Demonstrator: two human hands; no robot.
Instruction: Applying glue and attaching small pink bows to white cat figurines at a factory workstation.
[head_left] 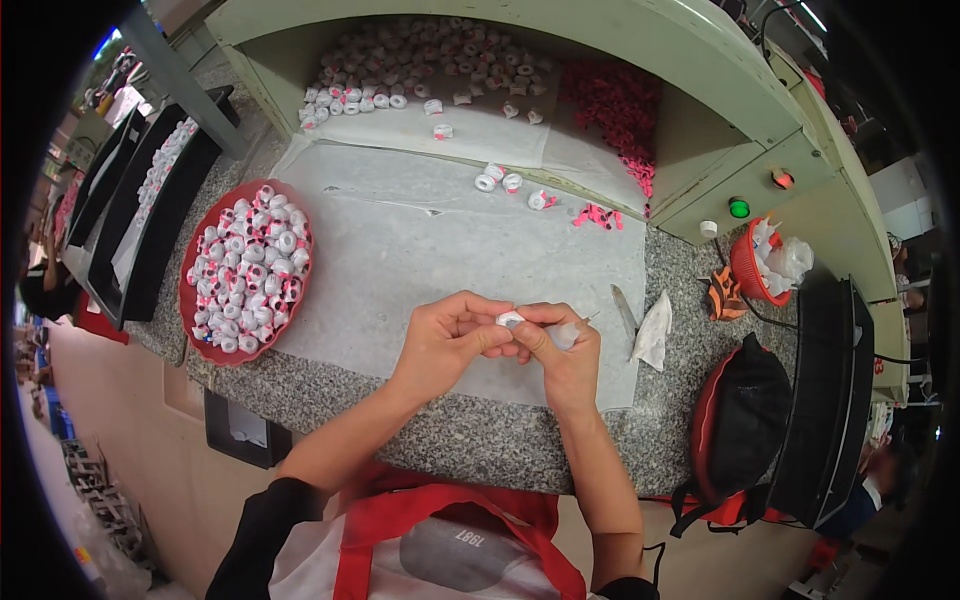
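Note:
Both hands meet over the white sheet (pixel 380 240) on the bench. Between the fingertips of my left hand (pixel 445 335) is a small white ring-shaped piece (pixel 510 319). My right hand (pixel 568 365) pinches the same piece from the other side. Tucked in the right hand's fingers is a translucent squeeze bottle (pixel 564 335) with a thin tip pointing right. Just right of that hand lie a knife-like blade (pixel 624 309) and a crumpled white cloth (pixel 654 332). Beyond the hands rest a few loose white pieces (pixel 488 180) and a small group of pink parts (pixel 598 216).
A red bowl (pixel 186 290) heaped with white-and-pink pieces stands at left. Under the green cabinet (pixel 690 60) lie many white pieces (pixel 420 60) and a pink pile (pixel 612 105). At right are a red basket (pixel 745 270), an orange-black item (pixel 725 297) and a black bag (pixel 748 410).

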